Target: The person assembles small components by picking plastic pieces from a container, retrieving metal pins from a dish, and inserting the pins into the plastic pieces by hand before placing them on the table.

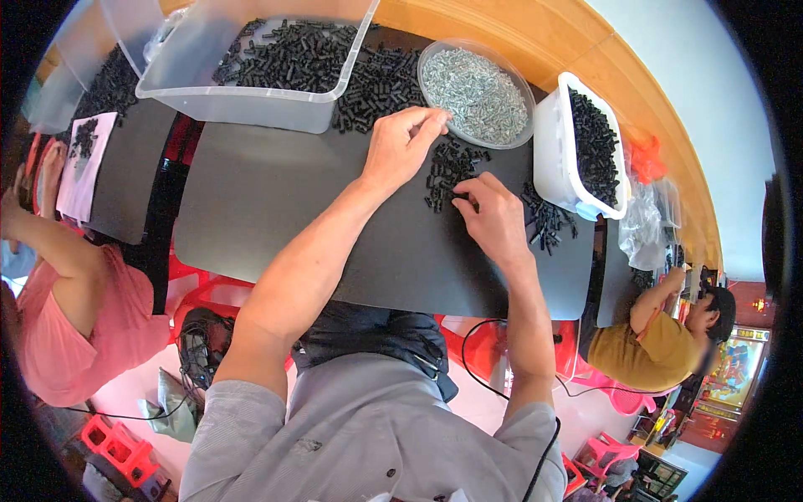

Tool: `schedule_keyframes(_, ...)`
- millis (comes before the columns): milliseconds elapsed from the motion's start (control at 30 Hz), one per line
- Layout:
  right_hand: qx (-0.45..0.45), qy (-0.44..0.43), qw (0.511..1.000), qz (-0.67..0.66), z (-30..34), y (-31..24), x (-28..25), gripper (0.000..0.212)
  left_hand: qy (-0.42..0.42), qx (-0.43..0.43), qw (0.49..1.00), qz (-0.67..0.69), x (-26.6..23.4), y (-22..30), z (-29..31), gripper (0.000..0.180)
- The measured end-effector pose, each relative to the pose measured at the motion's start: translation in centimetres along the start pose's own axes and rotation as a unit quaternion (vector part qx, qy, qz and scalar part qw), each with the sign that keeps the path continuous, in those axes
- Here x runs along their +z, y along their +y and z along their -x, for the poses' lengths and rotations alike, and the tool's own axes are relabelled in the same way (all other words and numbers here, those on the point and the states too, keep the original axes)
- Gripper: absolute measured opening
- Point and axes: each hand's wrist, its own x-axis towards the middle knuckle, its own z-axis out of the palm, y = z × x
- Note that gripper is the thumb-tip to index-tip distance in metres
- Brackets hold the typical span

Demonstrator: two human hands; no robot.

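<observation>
My left hand [400,149] is at the near rim of a round clear tub [425,52] of small silvery metal pieces [475,92]. Its thumb and fingertips are pinched together; whatever is between them is too small to make out. Over the tabletop, my right hand [495,219] curls beside a loose heap of short black plastic parts [450,167]. A dark piece, seemingly one of those parts, shows between its thumb and forefinger. The curled fingers partly hide it.
A large clear bin [242,109] of black parts stands at the far left, with more heaped beside it. Right of the tub is a white container [559,159] of black parts, and a small pile [548,219] lies near it. People sit at both sides of the dark table [251,201].
</observation>
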Motion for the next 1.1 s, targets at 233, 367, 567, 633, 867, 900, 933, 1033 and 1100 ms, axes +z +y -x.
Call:
schedule_keyframes(233,-0.025,0.055,0.998,-0.015,-1.1,-0.3,-1.5,0.013,-0.091,-0.011,0.996,-0.014,0.1,1.2,0.6,0.018)
schedule_keyframes(367,0.002,0.070,0.996,-0.063,-3.1,-1.0,-2.8,0.015,-0.168,-0.102,0.978,0.068,0.4,1.6,0.6,0.019)
schedule_keyframes(567,0.012,0.080,0.991,-0.105,-4.4,-1.6,-2.7,0.016,-0.176,-0.139,0.959,0.173,-0.2,1.6,-0.2,0.021)
schedule_keyframes(633,0.023,0.078,0.987,-0.136,-4.7,-1.6,-2.8,0.015,-0.199,-0.148,0.954,0.167,-0.4,1.7,-0.5,0.022)
schedule_keyframes(867,0.106,0.090,0.982,-0.130,-7.0,1.3,-4.1,0.012,-0.168,-0.183,0.949,0.196,-0.4,0.6,-0.6,0.025)
schedule_keyframes(900,0.102,0.093,0.982,-0.128,-7.5,1.8,-4.4,0.012,-0.168,-0.177,0.949,0.199,-0.5,0.6,-0.6,0.025)
schedule_keyframes(933,0.094,0.074,0.988,-0.093,-8.0,2.3,-4.7,0.012,-0.168,-0.172,0.950,0.199,-0.5,0.5,-0.6,0.025)
schedule_keyframes(1033,0.087,0.037,0.995,-0.034,-9.2,4.1,-4.4,0.012,-0.167,-0.167,0.950,0.202,-0.5,0.4,-0.7,0.025)
schedule_keyframes(1100,0.089,0.017,0.996,-0.013,-9.8,4.4,-4.1,0.012,-0.161,-0.165,0.953,0.197,-0.4,0.4,-0.7,0.025)
